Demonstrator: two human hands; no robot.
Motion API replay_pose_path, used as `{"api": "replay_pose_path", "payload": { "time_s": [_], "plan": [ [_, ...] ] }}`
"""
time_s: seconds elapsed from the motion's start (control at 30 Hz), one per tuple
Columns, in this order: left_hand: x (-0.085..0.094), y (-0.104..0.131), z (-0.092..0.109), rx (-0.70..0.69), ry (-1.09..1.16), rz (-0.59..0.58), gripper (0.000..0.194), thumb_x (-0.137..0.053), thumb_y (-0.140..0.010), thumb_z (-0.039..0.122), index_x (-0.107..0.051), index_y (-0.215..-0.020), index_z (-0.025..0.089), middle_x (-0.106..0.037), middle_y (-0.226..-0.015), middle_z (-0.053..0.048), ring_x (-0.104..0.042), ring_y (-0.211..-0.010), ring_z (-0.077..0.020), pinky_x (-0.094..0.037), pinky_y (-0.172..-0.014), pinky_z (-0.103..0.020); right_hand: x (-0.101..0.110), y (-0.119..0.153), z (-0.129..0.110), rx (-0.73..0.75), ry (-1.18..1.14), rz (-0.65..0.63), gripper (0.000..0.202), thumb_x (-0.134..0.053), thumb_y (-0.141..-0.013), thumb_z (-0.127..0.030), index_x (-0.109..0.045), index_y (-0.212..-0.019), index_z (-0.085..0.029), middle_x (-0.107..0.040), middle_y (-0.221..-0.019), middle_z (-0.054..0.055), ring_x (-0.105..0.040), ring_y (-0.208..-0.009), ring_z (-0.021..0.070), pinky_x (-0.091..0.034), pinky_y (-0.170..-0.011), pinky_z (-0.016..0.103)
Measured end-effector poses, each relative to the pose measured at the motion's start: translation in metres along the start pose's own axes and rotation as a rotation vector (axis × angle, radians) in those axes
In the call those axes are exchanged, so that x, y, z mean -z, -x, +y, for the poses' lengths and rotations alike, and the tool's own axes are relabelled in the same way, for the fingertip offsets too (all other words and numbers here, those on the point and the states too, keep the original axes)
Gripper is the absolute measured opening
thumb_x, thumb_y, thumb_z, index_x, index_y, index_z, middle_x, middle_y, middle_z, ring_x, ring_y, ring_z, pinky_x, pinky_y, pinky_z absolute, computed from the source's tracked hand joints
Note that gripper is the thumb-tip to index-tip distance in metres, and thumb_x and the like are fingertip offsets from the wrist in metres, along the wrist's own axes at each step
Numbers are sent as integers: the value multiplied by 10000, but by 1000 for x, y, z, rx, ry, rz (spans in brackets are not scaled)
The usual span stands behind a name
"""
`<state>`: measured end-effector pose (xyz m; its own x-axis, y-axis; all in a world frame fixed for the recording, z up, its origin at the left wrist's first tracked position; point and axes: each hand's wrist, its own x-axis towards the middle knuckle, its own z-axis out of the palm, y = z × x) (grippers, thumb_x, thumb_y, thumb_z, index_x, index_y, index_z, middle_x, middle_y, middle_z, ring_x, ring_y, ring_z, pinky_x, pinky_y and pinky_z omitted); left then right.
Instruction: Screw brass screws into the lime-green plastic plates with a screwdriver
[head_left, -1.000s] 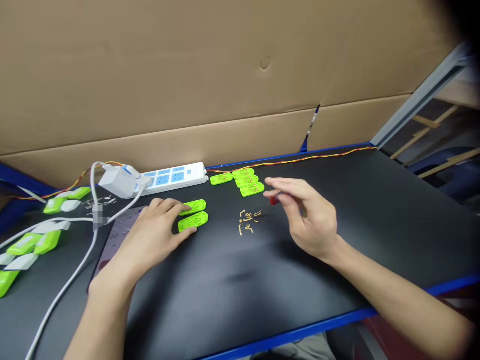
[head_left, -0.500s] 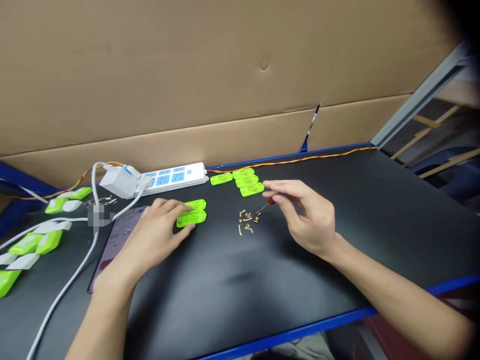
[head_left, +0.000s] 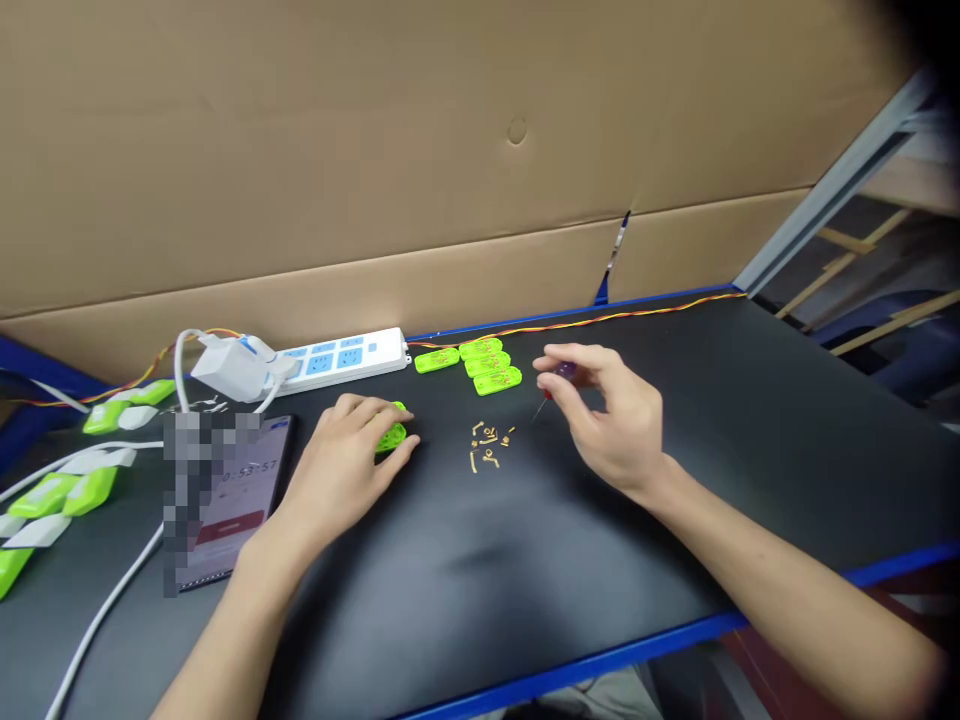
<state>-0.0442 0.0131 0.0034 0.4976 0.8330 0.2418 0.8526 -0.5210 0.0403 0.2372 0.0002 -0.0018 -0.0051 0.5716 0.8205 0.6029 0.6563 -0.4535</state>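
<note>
My left hand [head_left: 352,445] reaches over bright green plastic shells [head_left: 391,432] lying on the black table. Its fingers and thumb are apart around the shells' right end, and the hand hides most of them. In my right hand [head_left: 615,420] is a small screwdriver [head_left: 549,394] with a red and purple handle, pinched between thumb and fingers. Its thin shaft points down and left, to the right of several small brass-coloured metal parts [head_left: 489,436]. Behind those parts lie several green shells [head_left: 498,381] with small metal pieces in them.
A white power strip [head_left: 382,350] with plugged-in chargers stands at the back left. A phone [head_left: 240,500] lies left of my left hand, partly pixelated. White cables [head_left: 112,610] and more green and white pieces [head_left: 90,492] are at far left. Cardboard [head_left: 420,150] walls the back.
My left hand has slid right over the green shells, uncovering more of the phone. My right hand has lifted the screwdriver tip away from the brass parts. The view has shifted slightly.
</note>
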Motion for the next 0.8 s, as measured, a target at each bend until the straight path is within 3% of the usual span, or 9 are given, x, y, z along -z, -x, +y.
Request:
{"api": "replay_pose_path", "payload": {
  "time_s": [0.2, 0.33, 0.43, 0.63, 0.8],
  "plan": [
    [0, -37, 3, -8, -159, -42, 348, -468, -938, 395, -657, -1104, 154, -665, -1077, -99, -514, -1076, -306, -427, -950, -439, -3, 1, 6, -31, 47, -76, 205, -606, -905, -237, -598, -1109, -215, -730, -936, 21, -685, -760, 122, -574, -732, 260],
    [-14, -73, 3, 25, -251, -19, 350, -436, -933, 347, -663, -1060, 114, -637, -1073, -154, -505, -1098, -333, -423, -938, -446, -3, -1, 7, -38, 32, -111, 118, -572, -921, -247, -614, -1029, -223, -715, -926, 21, -659, -736, 124, -560, -718, 267],
    [-26, -88, 1, 29, -246, -36, 318, -450, -913, 331, -673, -982, 115, -633, -1025, -164, -506, -1082, -348, -433, -913, -461, -3, -1, 6, -48, 42, -118, 125, -557, -925, -252, -607, -1036, -224, -705, -931, 27, -643, -720, 123, -553, -705, 268],
    [-31, -84, 0, 36, -202, -67, 249, -468, -901, 337, -646, -886, 164, -654, -969, -128, -540, -1028, -320, -454, -863, -438, -3, -1, 5, -37, 50, -126, 183, -575, -905, -237, -598, -1085, -222, -682, -970, 39, -636, -709, 113, -547, -696, 254],
    [-15, -74, 4, 54, -118, -74, 190, -525, -875, 340, -619, -916, 180, -666, -909, -94, -548, -991, -303, -446, -842, -417, -4, -1, 7, -36, 63, -137, 214, -555, -914, -218, -595, -1124, -218, -661, -962, 34, -634, -705, 105, -545, -718, 258]
  ]
}}
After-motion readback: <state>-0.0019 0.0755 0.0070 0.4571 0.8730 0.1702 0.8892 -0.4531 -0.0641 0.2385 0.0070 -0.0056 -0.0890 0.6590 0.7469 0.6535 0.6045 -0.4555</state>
